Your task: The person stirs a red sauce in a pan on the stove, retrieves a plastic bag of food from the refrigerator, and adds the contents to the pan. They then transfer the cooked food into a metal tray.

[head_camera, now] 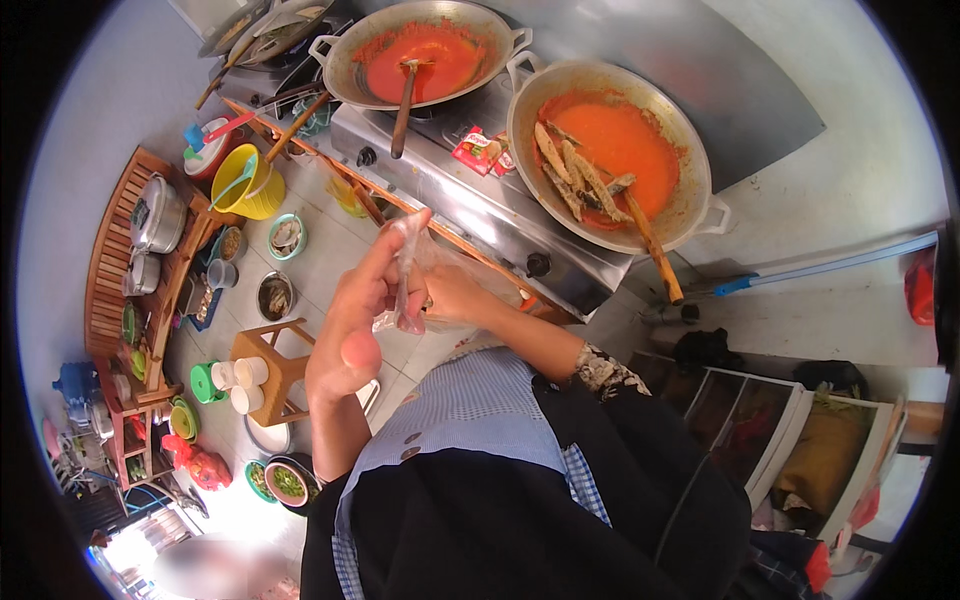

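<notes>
My left hand (349, 322) is raised before my apron, its fingers closed on the edge of a clear plastic bag (450, 255). My right hand (442, 296) is at the bag, partly hidden behind the plastic. Just beyond, on the steel gas stove (480, 202), stand two large metal woks. The right wok (697, 180) holds orange-red sauce, several coated fish pieces (585, 172) and a wooden-handled spatula (652, 244). In the left wok (341, 67) is red sauce with a wooden-handled ladle (403, 112). Red seasoning packets (480, 150) lie between the woks.
Left of the stove are a yellow bucket (247, 191) and a wooden bench (169, 300) with metal pots. Bowls stand on the tiled floor near a brown plastic stool (277, 360) and white cups (251, 371). A drawer cabinet (787, 420) stands at the right. Another wok (277, 37) is at the upper left.
</notes>
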### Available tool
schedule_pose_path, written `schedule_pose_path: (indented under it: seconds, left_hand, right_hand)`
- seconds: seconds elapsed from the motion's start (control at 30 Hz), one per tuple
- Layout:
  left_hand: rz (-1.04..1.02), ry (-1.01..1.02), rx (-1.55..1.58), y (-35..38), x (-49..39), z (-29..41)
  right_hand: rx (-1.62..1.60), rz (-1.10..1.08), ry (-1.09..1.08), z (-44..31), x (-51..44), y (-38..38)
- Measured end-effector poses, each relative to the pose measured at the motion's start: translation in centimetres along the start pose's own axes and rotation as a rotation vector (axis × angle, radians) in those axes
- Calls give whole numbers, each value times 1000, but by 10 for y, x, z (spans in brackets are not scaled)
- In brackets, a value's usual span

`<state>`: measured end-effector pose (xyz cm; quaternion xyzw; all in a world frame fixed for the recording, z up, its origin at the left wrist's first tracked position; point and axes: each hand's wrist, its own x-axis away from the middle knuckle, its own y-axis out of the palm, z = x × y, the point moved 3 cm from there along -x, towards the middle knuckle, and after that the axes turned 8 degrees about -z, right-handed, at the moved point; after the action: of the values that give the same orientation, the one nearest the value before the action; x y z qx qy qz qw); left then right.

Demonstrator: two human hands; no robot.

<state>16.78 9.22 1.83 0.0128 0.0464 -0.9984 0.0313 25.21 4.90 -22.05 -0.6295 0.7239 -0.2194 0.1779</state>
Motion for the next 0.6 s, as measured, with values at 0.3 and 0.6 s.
schedule_pose_path:
  seconds: [0.3,0.6]
  left_hand:
    - [87,102,145,-23,-24,35]
    - [145,36,161,-11,-83,81]
  right_hand:
    - [331,-75,6,-67,36,-85]
    - [144,253,22,-105,76,-230]
